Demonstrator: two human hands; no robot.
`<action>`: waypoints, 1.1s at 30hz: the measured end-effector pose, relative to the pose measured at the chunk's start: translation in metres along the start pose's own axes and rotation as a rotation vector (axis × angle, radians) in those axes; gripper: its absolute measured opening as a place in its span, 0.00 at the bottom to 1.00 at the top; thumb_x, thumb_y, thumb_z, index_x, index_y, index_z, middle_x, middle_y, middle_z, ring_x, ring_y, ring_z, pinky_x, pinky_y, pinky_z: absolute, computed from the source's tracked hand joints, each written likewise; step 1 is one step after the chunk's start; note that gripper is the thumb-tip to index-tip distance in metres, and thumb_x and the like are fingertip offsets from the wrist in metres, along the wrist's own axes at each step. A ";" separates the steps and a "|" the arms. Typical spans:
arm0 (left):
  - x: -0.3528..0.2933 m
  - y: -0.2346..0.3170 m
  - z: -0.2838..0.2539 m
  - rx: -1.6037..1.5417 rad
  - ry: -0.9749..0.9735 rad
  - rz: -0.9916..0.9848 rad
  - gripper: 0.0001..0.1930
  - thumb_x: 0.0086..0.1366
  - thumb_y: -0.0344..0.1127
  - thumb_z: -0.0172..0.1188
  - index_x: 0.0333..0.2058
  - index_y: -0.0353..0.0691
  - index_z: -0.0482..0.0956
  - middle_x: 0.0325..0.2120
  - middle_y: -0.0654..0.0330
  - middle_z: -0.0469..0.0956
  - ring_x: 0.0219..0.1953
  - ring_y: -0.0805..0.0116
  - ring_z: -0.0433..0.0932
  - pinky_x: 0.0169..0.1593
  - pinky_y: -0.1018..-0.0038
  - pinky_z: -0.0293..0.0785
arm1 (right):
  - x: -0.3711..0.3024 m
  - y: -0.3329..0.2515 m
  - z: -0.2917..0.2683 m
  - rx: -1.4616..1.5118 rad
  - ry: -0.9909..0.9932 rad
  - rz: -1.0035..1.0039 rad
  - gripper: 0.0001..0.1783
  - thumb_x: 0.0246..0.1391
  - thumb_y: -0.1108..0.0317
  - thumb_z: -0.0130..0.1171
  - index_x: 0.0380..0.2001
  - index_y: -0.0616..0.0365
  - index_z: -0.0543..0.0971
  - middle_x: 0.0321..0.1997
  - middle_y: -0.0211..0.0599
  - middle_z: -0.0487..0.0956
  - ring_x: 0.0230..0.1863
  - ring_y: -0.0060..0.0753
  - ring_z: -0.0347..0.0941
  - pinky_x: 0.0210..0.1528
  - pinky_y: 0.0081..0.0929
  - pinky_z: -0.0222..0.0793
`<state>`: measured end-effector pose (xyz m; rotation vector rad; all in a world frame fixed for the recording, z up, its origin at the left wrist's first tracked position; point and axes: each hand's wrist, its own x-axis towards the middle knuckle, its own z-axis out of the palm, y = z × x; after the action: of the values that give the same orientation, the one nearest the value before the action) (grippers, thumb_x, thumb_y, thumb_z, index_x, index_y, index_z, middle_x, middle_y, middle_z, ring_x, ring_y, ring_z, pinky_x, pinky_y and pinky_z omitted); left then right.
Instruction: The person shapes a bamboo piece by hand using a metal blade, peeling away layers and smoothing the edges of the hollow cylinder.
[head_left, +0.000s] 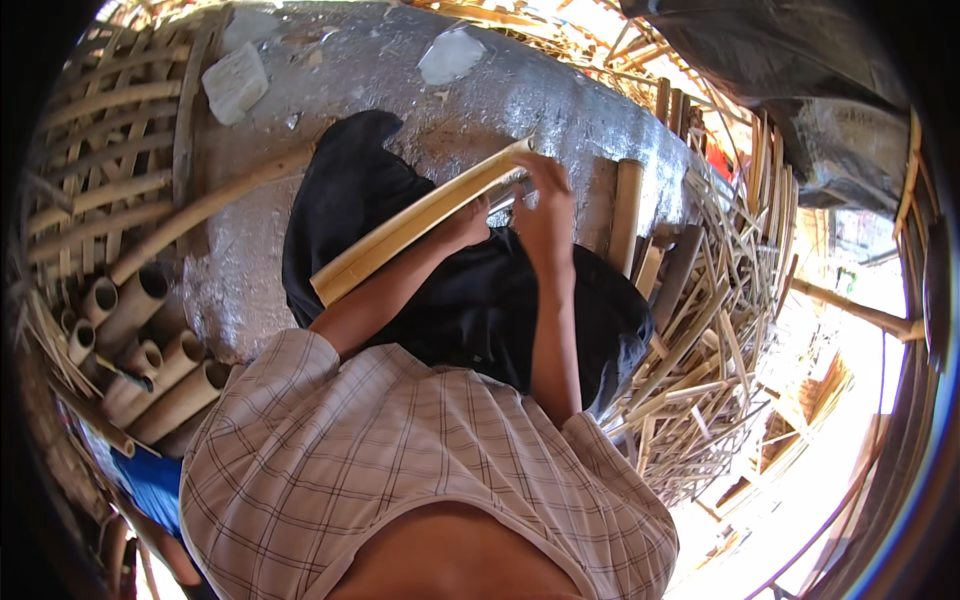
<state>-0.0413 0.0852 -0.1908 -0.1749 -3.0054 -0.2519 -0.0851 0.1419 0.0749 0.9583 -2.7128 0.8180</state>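
Note:
A split bamboo piece, pale on its inner face, slants across my lap from near my left elbow up to the right. My left hand is closed at its lower edge, and the forearm runs beneath the piece. Beside the upper end is my right hand, its fingers curved and apart from the thumb, with the fingertips close to the bamboo's tip. A small shiny patch shows between the two hands; what it is, I cannot make out. Black cloth covers my legs under the work.
Cut bamboo tubes lie stacked at left, below a woven bamboo panel. A bamboo pole slants nearby. Thin strips heap up at right. A pale flat block rests on the grey sheet. Blue cloth shows at lower left.

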 end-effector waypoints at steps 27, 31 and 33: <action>0.007 -0.014 -0.067 -0.397 -0.442 -0.062 0.29 0.64 0.48 0.64 0.55 0.31 0.75 0.54 0.32 0.77 0.60 0.33 0.73 0.65 0.49 0.68 | -0.161 0.051 -0.069 0.596 0.143 0.539 0.13 0.60 0.78 0.62 0.49 0.65 0.81 0.40 0.45 0.87 0.42 0.36 0.87 0.45 0.31 0.80; 0.008 -0.009 -0.077 -0.407 -0.457 -0.115 0.26 0.64 0.47 0.64 0.52 0.32 0.76 0.53 0.31 0.77 0.61 0.33 0.72 0.65 0.48 0.68 | -0.204 0.103 -0.018 0.596 0.195 0.577 0.12 0.55 0.82 0.63 0.44 0.67 0.82 0.36 0.45 0.87 0.40 0.37 0.86 0.43 0.30 0.80; 0.012 -0.005 -0.082 -0.279 -0.494 -0.070 0.24 0.64 0.46 0.63 0.50 0.31 0.76 0.51 0.32 0.78 0.60 0.34 0.74 0.64 0.48 0.69 | -0.212 0.111 -0.007 0.308 0.150 0.558 0.11 0.53 0.82 0.62 0.41 0.67 0.83 0.35 0.51 0.86 0.39 0.45 0.86 0.43 0.33 0.80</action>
<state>-0.0445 0.0668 -0.1095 -0.1785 -3.4516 -0.7369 0.0129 0.3315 -0.0341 0.1431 -2.7917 1.3667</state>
